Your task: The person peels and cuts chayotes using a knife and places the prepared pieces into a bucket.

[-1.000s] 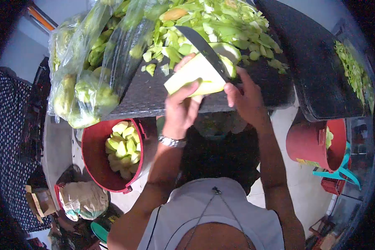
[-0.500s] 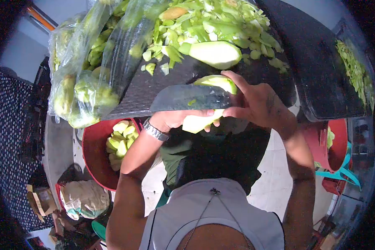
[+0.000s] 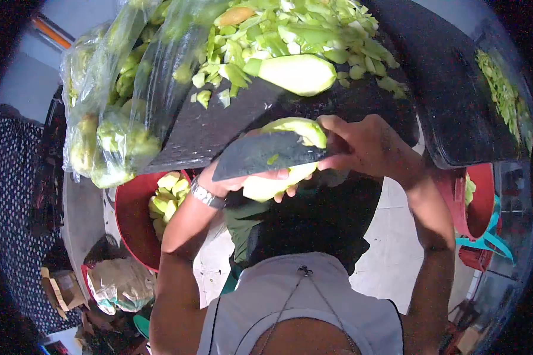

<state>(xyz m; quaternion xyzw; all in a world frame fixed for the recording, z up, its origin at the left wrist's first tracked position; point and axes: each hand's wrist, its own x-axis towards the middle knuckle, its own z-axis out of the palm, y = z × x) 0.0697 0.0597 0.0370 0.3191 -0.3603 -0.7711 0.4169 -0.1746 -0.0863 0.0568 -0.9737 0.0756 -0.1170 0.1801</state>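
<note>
The right hand [image 3: 370, 145] grips a broad knife [image 3: 263, 155], its handle hidden in the fist and its dark blade pointing left. The left hand [image 3: 222, 182] clasps a pale green vegetable [image 3: 272, 186] at the table's near edge; green flesh shows on both sides of the blade, and whether it is cut through cannot be told. On the dark table [image 3: 210, 129], a peeled vegetable [image 3: 302, 76] lies against heaped peelings [image 3: 331, 38]. Below left, a red bucket [image 3: 135, 222] holds pale pieces [image 3: 166, 195].
</note>
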